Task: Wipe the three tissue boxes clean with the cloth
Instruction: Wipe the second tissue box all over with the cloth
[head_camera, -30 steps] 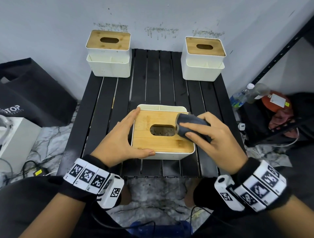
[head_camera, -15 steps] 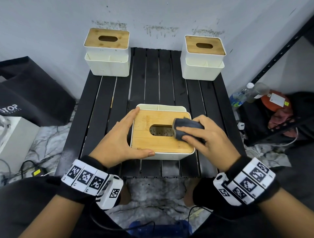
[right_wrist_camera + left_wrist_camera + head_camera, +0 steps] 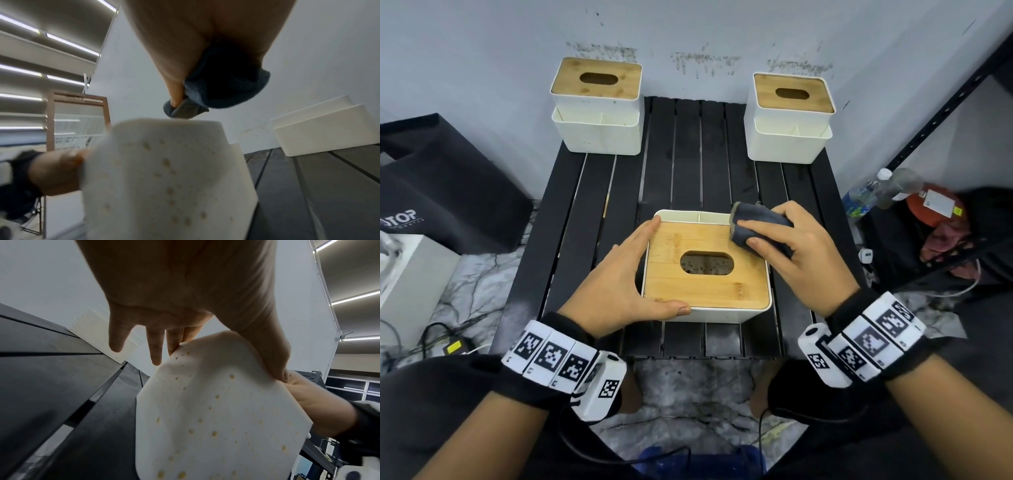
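A black slatted table (image 3: 688, 178) stands against a pale, scuffed wall. From the head view, three white tissue boxes with bamboo lids sit on it: one at the back left (image 3: 596, 109), one at the back right (image 3: 789, 116), and the nearest box (image 3: 705, 270) in front, between the hands. The left hand (image 3: 619, 284), fingers straight, braces that box's left side, thumb along the front edge. The right hand (image 3: 798, 250) grips a folded dark cloth (image 3: 753, 226), pressing it on the lid's far right corner.

From the left wrist, the box's white wall is dotted with brownish specks.

From the right wrist, the cloth is bunched under the curled fingers, touching the box's top edge.

The lid wipe seems under way; next probably come the speckled walls, then the two back boxes.
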